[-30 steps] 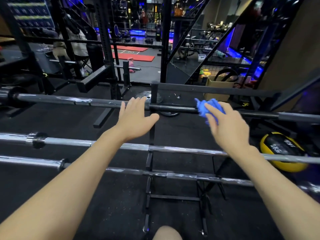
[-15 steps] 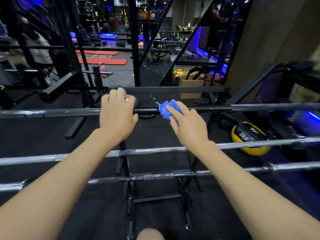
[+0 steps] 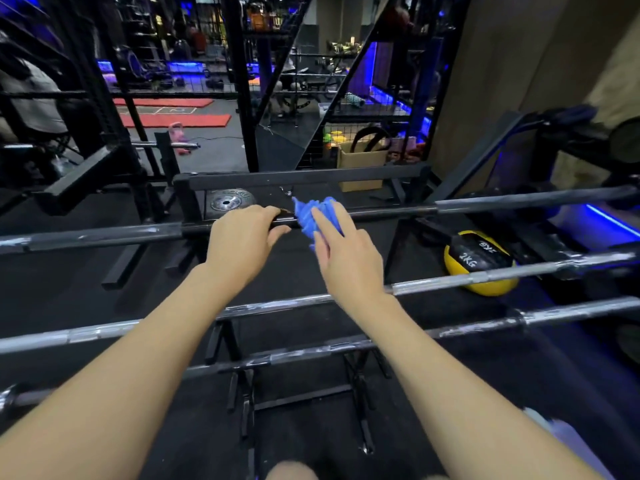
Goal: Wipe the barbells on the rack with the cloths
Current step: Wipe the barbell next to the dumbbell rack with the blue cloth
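Three barbells lie across a black rack (image 3: 242, 386). The far dark barbell (image 3: 104, 235) runs left to right at mid-height. My left hand (image 3: 242, 239) grips it, fingers curled over the shaft. Just to its right, my right hand (image 3: 341, 251) presses a crumpled blue cloth (image 3: 311, 214) against the same bar, with the index finger stretched out over the cloth. The hands are close together. A chrome barbell (image 3: 485, 277) and a third barbell (image 3: 571, 311) lie nearer to me, under my forearms.
A yellow and black 2 kg medicine ball (image 3: 479, 261) sits on the floor at right. A weight plate (image 3: 230, 200) lies behind the far bar. A cardboard box (image 3: 360, 164), black frame posts and red mats stand farther back. Dark floor lies below the rack.
My right hand with the cloth has slid left along the far barbell, closing the gap to my left hand. My view has shifted to the right along the rack.
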